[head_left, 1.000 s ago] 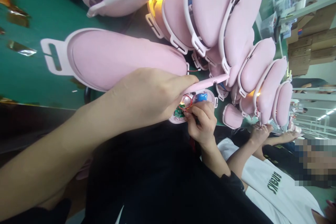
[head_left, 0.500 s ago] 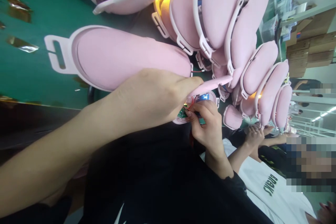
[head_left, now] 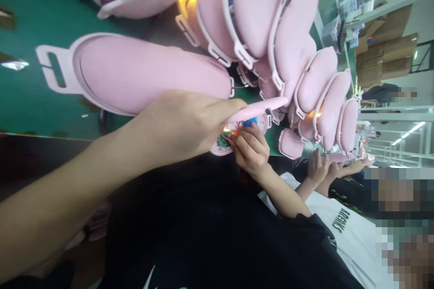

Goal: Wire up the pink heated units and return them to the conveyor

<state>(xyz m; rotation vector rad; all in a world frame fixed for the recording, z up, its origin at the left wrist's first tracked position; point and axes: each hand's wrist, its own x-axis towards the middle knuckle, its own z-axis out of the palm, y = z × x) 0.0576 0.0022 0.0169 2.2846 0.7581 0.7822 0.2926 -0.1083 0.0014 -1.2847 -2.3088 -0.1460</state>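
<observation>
My left hand [head_left: 185, 122] reaches in from the lower left and pinches a flat pink cover [head_left: 259, 107] by one end, holding it just above a small round pink housing [head_left: 219, 148]. The housing lies open and shows a green circuit board [head_left: 223, 141], red wires and a blue battery [head_left: 250, 122]. My right hand [head_left: 251, 148] grips the housing from the near side, with its fingertips curled onto the wires and battery. Most of the battery is hidden under those fingers.
A long pink padded shell with a slotted tab [head_left: 149, 74] lies on the green table [head_left: 30, 99] behind my hands. Several more pink shells [head_left: 264, 13] stand stacked in a row to the right. A co-worker's hands [head_left: 322, 167] rest at the table edge.
My right hand's fingers have closed further over the battery and wires. The left hand keeps hold of the pink cover. The whole view has shifted slightly left.
</observation>
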